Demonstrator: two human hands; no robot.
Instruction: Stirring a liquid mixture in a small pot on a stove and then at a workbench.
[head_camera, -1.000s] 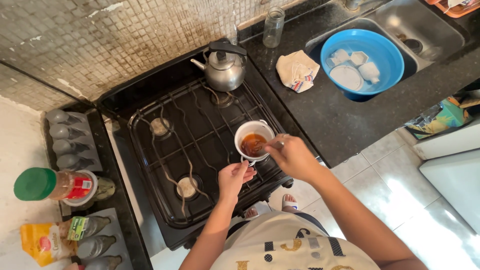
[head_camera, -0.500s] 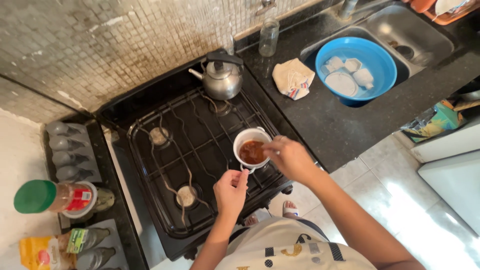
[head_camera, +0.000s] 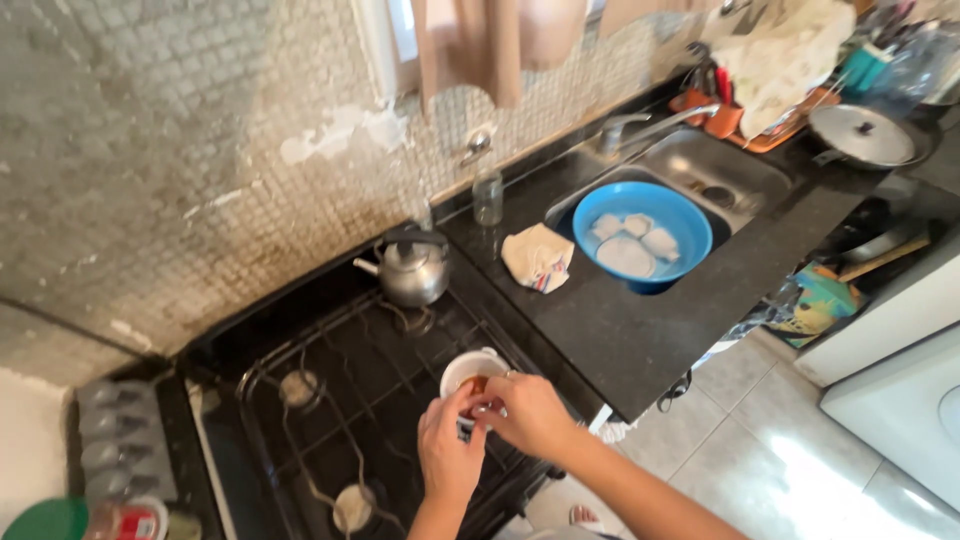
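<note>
We are holding both hands over the small white cup of brown liquid (head_camera: 473, 373) standing on the black gas stove grate (head_camera: 330, 400). Our left hand (head_camera: 450, 450) and right hand (head_camera: 527, 410) are meeting at its near rim, fingers pinched together; what they are grasping cannot be told. A steel kettle (head_camera: 410, 270) is sitting far behind.

Stove back: a metal kettle (head_camera: 408, 270) is set on the black grate (head_camera: 330, 400).
Counter: a crumpled cloth (head_camera: 538, 257) is laid beside a glass jar (head_camera: 488, 196).
Sink: a blue bowl (head_camera: 640, 205) is placed inside.
Far right: a pan lid (head_camera: 862, 134) is seen.
</note>
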